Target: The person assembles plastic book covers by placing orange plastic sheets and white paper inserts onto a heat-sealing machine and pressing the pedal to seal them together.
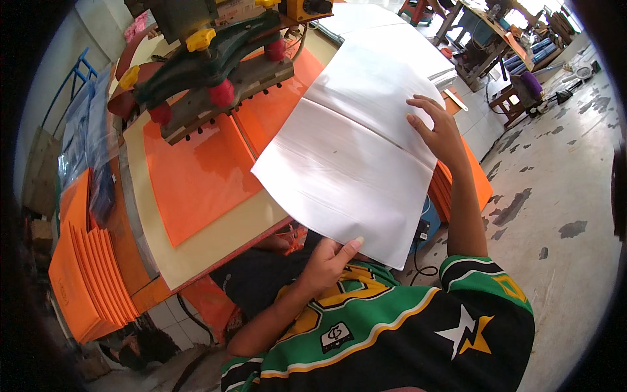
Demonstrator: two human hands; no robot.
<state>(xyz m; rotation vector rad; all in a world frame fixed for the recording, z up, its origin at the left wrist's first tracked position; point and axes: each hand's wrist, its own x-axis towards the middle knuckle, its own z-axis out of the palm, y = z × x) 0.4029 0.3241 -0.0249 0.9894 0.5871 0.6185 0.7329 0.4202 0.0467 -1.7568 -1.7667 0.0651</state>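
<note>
A large white sheet (353, 170) with a dark crease line across its middle hangs tilted in front of me. My left hand (331, 262) pinches its near edge, thumb on top and fingers beneath. Over the sheet's right side is my right hand (436, 130), its thumb and fingers spread and curved; whether the fingertips touch the surface is hard to tell. Left of the sheet, an orange sheet (196, 189) with a clear glossy look lies on the cream board (160, 228) of a press. The sheet's left corner overlaps the orange piece.
The press head (222, 78), dark green with yellow knobs and red cylinders, stands above the orange sheet. Folded orange stacks sit at the left (91, 281) and right (467, 179). More white sheets (418, 49) lie behind. A purple-topped stool (522, 91) stands on the stained floor.
</note>
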